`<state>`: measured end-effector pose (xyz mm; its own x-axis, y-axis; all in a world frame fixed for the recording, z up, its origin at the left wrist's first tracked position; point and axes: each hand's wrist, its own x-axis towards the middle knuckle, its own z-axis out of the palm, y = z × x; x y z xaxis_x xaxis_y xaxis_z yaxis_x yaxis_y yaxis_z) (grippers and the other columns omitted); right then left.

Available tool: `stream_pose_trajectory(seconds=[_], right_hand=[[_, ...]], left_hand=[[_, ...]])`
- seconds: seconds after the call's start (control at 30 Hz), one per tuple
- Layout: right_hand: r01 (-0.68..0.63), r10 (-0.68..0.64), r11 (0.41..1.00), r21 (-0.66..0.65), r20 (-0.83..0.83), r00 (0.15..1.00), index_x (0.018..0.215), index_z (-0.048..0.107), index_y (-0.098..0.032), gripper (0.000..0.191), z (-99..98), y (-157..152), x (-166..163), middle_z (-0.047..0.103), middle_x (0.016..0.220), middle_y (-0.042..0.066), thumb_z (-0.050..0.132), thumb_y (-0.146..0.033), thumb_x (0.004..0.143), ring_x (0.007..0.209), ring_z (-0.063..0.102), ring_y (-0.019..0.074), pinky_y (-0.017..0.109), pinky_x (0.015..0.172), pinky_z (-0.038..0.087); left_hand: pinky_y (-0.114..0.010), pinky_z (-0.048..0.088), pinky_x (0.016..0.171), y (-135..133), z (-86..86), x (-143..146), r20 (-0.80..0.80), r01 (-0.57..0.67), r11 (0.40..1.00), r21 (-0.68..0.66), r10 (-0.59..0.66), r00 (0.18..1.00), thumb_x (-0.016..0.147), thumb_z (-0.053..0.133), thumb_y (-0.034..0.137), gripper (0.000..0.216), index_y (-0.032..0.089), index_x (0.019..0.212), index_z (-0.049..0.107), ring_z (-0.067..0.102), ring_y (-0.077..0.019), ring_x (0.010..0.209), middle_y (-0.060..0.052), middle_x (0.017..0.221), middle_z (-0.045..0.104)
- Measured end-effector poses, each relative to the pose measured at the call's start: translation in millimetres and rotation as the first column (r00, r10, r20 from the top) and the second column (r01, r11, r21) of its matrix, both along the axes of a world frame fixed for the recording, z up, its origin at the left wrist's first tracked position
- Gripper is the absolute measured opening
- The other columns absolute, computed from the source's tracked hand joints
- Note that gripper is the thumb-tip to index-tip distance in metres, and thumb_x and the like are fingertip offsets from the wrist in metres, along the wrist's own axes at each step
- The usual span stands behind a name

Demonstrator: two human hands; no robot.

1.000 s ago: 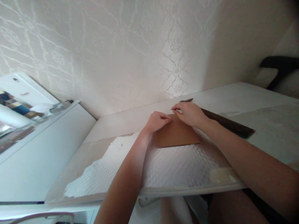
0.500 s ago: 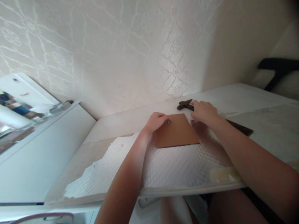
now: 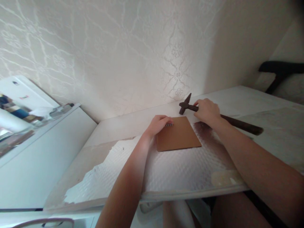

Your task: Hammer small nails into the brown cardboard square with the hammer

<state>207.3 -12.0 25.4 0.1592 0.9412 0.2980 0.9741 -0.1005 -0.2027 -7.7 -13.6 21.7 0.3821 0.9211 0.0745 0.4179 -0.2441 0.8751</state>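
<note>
Dark, rusty hammer (image 3: 220,117) in right hand (image 3: 207,111), beside brown board (image 3: 177,136).

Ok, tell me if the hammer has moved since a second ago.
Yes. The hammer, gripped by the right hand, has tipped up off the table; its head now stands above the brown board.

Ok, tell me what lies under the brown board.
The brown board lies flat on the white textured sheet covering the table. Whatever is directly beneath it is hidden.
</note>
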Motion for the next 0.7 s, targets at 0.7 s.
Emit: stream_pose_trajectory(seconds=[0.7], right_hand=[[-0.523,0.531,0.828,0.202,0.018,0.847,0.091,0.062,-0.021,0.03,25.0,-13,-5,0.057,0.095,0.004,0.053,-0.01,0.065,0.077,0.054,0.0173,0.027,0.06,0.037]], left_hand=[[-0.032,0.044,0.085,7,-5.0,2,0.084,-0.073,0.997,-0.028,0.076,0.994,0.073,0.048,0.02,0.017,0.015,0.078,0.062,0.064,-0.0172,0.081,-0.005,0.077,0.069]])
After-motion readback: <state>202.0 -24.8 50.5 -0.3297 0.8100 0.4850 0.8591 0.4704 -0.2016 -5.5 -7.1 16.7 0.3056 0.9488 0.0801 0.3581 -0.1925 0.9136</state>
